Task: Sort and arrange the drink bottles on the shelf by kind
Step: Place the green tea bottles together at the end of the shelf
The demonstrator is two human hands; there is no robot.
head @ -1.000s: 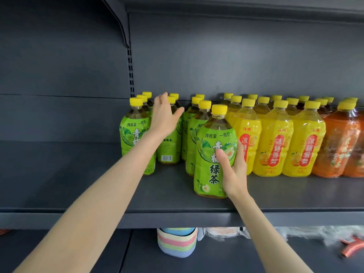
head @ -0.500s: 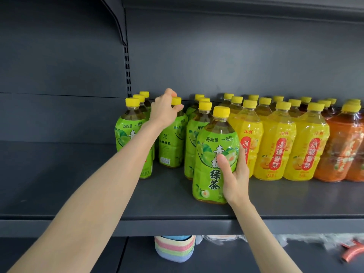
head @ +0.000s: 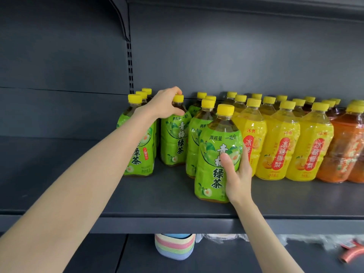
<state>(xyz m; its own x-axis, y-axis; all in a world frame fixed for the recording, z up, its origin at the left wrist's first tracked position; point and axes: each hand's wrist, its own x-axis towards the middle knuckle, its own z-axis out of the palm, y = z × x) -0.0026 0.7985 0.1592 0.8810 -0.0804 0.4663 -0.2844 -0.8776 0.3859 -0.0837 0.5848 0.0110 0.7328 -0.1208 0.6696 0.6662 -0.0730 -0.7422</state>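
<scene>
On the dark grey shelf (head: 177,196) stand drink bottles in rows by colour, all with yellow caps. At the left are green bottles whose labels read 青梅绿茶, with 两瓶量 一瓶价 in a line above it. The right hand (head: 237,174) is clamped on the front bottle (head: 214,166), thumb across the label and fingers (head: 244,154) wrapped round its right side; this bottle stands upright nearest the shelf edge, just in front of another green one and touching the yellow row at its right. The left hand (head: 164,104) reaches deeper in, its fingers closed round the neck of a second bottle (head: 173,140), just under the cap, which stands upright between the leftmost green row (head: 137,152) and the row behind the front bottle. To the right, the yellow bottles (head: 279,146) carry red panels reading 冰糖雪梨, with 沐典 above in small red writing. Further right are orange bottles (head: 342,150), their print too distorted to read. Below the shelf sit a striped pastel basket (head: 174,247) and a red-orange thing (head: 352,253) at the far right.
</scene>
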